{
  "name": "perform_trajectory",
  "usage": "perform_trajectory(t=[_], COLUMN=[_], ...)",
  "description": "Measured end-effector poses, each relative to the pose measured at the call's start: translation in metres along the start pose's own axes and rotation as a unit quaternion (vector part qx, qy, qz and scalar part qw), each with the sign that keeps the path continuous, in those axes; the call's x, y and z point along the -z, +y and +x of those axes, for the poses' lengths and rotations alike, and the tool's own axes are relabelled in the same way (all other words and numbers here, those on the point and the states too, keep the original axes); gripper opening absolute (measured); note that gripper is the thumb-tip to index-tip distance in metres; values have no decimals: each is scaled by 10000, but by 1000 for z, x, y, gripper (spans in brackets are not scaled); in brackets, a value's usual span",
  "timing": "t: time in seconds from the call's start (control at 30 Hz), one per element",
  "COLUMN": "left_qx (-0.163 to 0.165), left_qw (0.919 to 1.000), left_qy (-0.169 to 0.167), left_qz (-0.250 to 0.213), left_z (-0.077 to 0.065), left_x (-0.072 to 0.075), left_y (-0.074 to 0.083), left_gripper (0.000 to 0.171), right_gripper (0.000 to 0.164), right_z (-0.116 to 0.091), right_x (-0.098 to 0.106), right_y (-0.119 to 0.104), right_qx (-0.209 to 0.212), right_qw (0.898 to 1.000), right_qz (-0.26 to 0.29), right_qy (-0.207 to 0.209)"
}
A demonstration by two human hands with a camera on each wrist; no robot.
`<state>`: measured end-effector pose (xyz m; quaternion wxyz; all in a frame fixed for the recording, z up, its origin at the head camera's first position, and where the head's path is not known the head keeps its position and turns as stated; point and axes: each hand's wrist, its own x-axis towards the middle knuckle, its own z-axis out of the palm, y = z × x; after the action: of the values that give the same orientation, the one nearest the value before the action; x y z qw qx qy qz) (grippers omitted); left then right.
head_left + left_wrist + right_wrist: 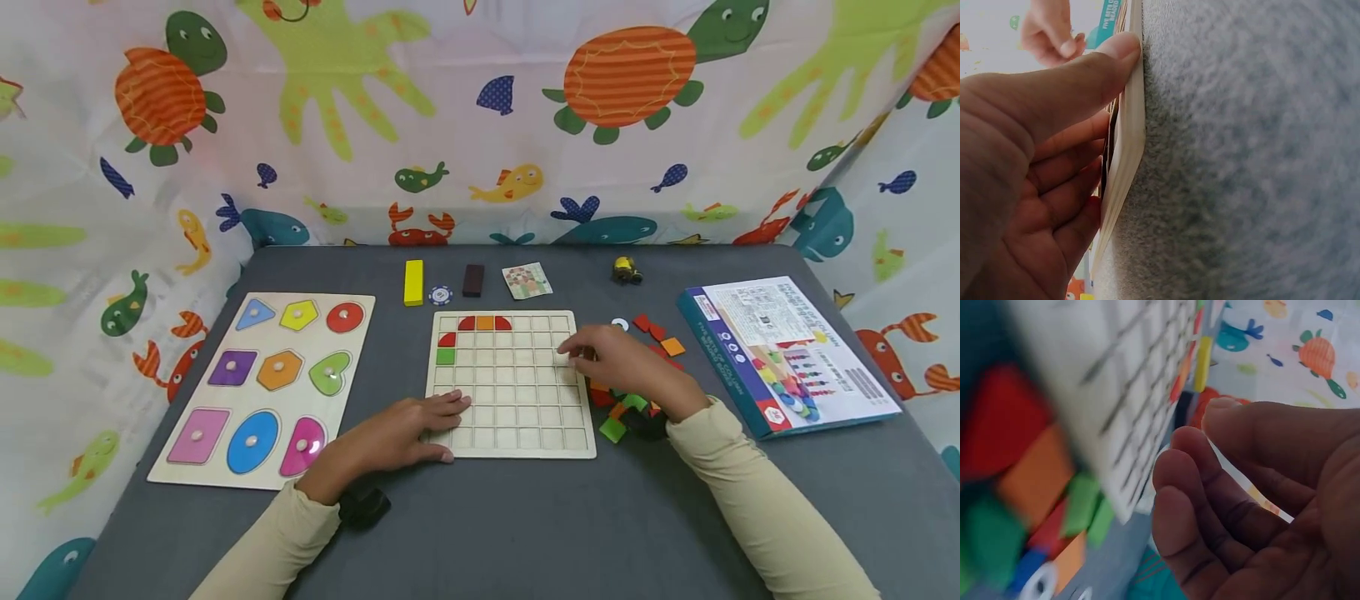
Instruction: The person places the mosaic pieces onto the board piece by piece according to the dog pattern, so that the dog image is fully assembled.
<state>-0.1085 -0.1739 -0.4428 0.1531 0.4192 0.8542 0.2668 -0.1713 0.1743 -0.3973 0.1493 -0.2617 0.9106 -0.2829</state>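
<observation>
A wooden grid board lies in the middle of the table. Along its far row, two red rounded pieces flank an orange square; at its left side a red rounded piece sits above a green square. My left hand rests on the board's near left corner, thumb along the edge in the left wrist view. Over the board's right side hovers my right hand, fingers loosely bent, with nothing between thumb and fingertips in the right wrist view. Loose coloured pieces lie beneath its wrist.
A shape puzzle board with knobbed pieces lies at left, a flat box at right. Behind the grid stand a yellow block, a poker chip, a dark block, a picture card and a small yellow-black toy.
</observation>
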Motion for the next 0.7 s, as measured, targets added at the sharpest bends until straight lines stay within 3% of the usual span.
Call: perform_trajectory(t=[0.17,0.3,0.53,0.7], left_qx=[-9,16,19,36], left_qw=[10000,10000,10000,9999], left_qy=[14,-22,38,45], left_qz=[15,28,-32,-112], left_z=[2,1,-1,0], left_x=[-3,-3,-4,-3], left_y=[-3,-3,-4,-3], left_gripper=[62,62,64,62], right_gripper=[19,16,13,13], right_z=[-31,-44,-45,-43], right_x=[-1,-9,-25,-29], right_y=[17,24,18,11], right_qx=[-173,-153,-506,-527], right_qw=[9998,9997,9971,9949], right_qz=[-36,-174,-441,-763], right_qy=[-101,-73,350,385])
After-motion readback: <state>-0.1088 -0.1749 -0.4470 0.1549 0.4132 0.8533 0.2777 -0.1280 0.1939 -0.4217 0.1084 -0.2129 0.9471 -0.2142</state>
